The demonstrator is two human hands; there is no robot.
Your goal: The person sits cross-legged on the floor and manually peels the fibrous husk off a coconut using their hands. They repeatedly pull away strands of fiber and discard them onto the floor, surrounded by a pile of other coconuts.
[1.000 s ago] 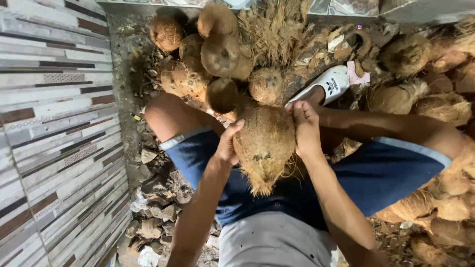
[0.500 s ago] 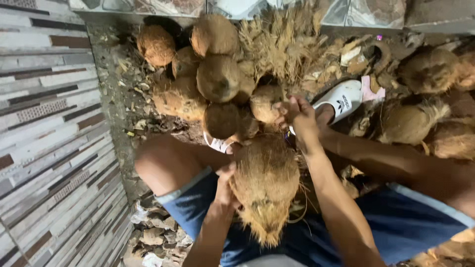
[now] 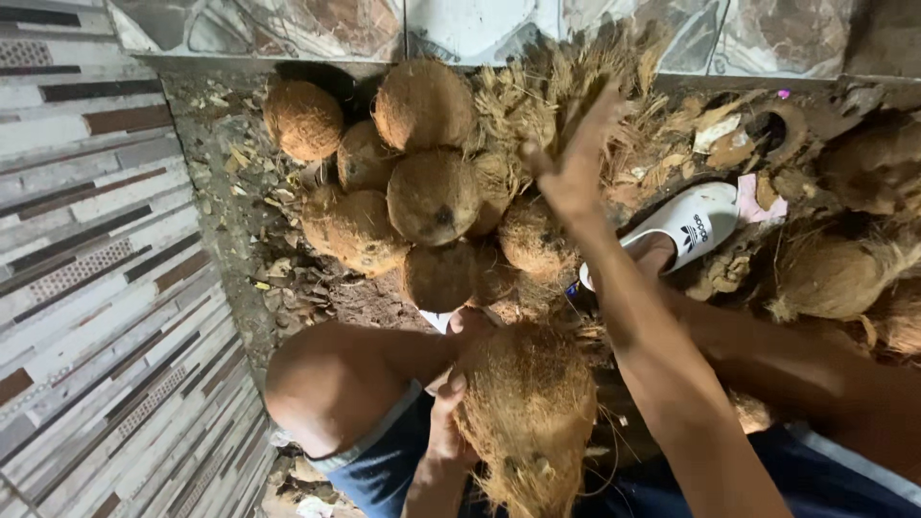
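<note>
While the left hand (image 3: 451, 422) alone pressed against the side of the husked coconut (image 3: 528, 412) propped between the person's knees, the hold looked thin: as a judgement, the round, fibrous shell could have rolled or slid off the lap toward the floor (image 3: 240, 249), since only one side of it was braced. The loose fibre under the palm would have made such a slip easier. The right hand (image 3: 576, 163) was up and away, raised over the heap of coconuts (image 3: 422, 182) and the pile of torn husk (image 3: 537, 96), its fingers (image 3: 600, 105) spread apart and holding nothing that could be made out; a careless sweep there could have knocked one of the stacked nuts loose.

The left fingers (image 3: 456, 388) lay curled flat against the coconut's left flank, touching it, not closed around it. The coconut sat low in the view, just below the heap, between the bare knee (image 3: 326, 384) and the right forearm, well apart from the right fingers. A white slipper (image 3: 686, 225) lay beside the husk litter, near that forearm.
</note>
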